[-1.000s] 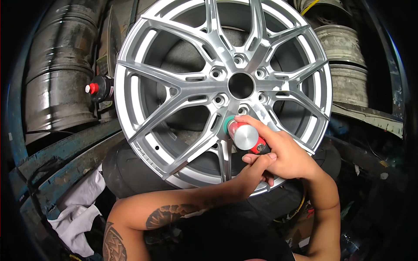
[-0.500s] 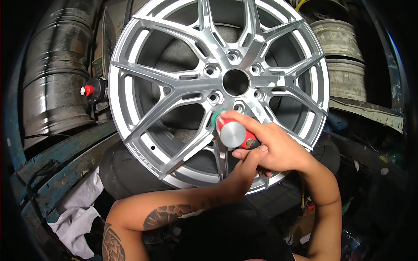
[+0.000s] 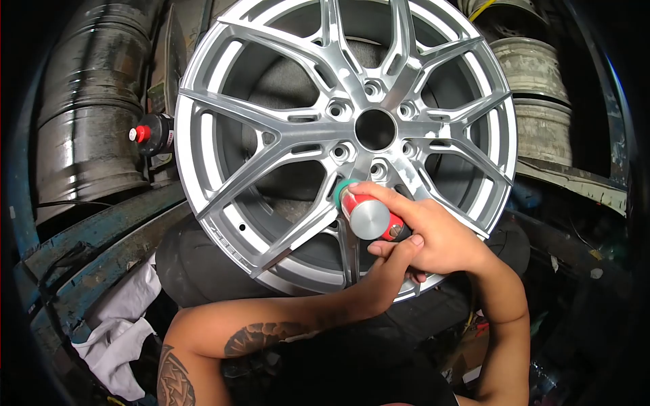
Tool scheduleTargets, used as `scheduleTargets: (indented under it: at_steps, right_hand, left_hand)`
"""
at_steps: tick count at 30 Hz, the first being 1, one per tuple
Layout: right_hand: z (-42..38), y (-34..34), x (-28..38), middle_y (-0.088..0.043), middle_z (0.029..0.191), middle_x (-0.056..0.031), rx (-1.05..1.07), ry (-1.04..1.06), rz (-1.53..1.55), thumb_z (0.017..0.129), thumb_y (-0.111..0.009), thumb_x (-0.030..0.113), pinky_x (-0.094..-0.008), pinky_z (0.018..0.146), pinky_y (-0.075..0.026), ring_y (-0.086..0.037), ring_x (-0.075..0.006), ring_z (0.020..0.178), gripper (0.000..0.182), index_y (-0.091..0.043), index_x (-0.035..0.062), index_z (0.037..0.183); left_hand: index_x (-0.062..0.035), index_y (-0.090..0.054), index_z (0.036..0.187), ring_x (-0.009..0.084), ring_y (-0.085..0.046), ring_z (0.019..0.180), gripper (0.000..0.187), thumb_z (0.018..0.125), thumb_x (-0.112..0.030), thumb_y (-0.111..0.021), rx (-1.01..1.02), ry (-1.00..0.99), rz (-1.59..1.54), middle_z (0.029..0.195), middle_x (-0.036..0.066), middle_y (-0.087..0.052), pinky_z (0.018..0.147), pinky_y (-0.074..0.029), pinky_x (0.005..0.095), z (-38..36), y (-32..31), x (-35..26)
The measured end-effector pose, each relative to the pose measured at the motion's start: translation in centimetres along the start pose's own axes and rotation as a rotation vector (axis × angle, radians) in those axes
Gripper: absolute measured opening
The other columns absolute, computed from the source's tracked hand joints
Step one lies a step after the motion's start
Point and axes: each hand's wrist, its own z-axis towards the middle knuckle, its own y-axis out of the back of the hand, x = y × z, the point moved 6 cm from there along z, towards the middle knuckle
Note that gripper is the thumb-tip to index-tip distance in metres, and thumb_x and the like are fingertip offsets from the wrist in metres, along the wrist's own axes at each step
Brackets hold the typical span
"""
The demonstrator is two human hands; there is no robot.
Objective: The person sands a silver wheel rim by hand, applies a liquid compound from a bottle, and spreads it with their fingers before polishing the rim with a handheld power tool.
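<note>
A large silver alloy wheel rim (image 3: 310, 135) with Y-shaped spokes fills the middle of the view, its face turned up toward me. My right hand (image 3: 440, 233) is wrapped around a small red power sander (image 3: 370, 218) with a round metal cap and a green pad. The pad's edge shows at a lower spoke just below the hub; its contact face is hidden under the tool. My left hand (image 3: 394, 267) is closed around the tool's rear end, against the right hand's fingers. Its exact grip is partly hidden.
Under the rim lies a dark padded support (image 3: 186, 264). Worn metal rims are stacked at left (image 3: 91, 145) and right (image 3: 542, 128). A dark bottle with a red cap (image 3: 157, 134) stands left of the rim, and a white cloth (image 3: 115, 352) hangs at lower left.
The sander and both hands have shifted slightly toward me along the spoke, away from the hub. The rim sits a little farther right in the view.
</note>
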Motion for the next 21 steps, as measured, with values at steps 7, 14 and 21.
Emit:
scheduleTargets:
  at_steps: [7, 14, 21]
  right_hand:
    - [-0.6, 1.6, -0.6, -0.076, 0.096, -0.0163, -0.169, -0.049, 0.067, 0.093, -0.076, 0.022, -0.0431, 0.073, -0.059, -0.075, -0.0363, 0.077, 0.076, -0.04, 0.0249, 0.159]
    - [-0.6, 0.3, -0.8, -0.073, 0.074, -0.0114, -0.028, -0.192, 0.18, 0.096, -0.072, 0.021, -0.036, 0.057, -0.057, -0.07, -0.0242, 0.055, 0.071, -0.04, 0.0283, 0.158]
    - [-0.4, 0.3, -1.6, -0.076, 0.086, -0.0168, -0.176, 0.003, -0.005, 0.092, -0.075, 0.026, -0.0456, 0.072, -0.058, -0.075, -0.0388, 0.076, 0.074, -0.04, 0.0296, 0.157]
  left_hand:
    - [-0.0026, -0.063, 0.107, 0.0143, -0.061, 0.081, 0.047, 0.106, -0.048, -0.05, 0.037, 0.012, 0.03, 0.093, 0.006, -0.063, 0.075, -0.048, 0.0294, 2.1, -0.3, -1.1]
    - [0.003, -0.061, 0.119, 0.021, -0.064, 0.087, 0.055, 0.106, -0.045, -0.038, 0.022, 0.088, 0.062, 0.101, 0.013, -0.066, 0.084, -0.053, 0.0374, 0.9, -0.2, -0.4]
    - [0.0053, -0.06, 0.119, 0.0206, -0.064, 0.09, 0.057, 0.106, -0.045, -0.037, 0.051, 0.062, 0.05, 0.102, 0.014, -0.066, 0.087, -0.052, 0.0377, 0.7, -0.1, -0.8]
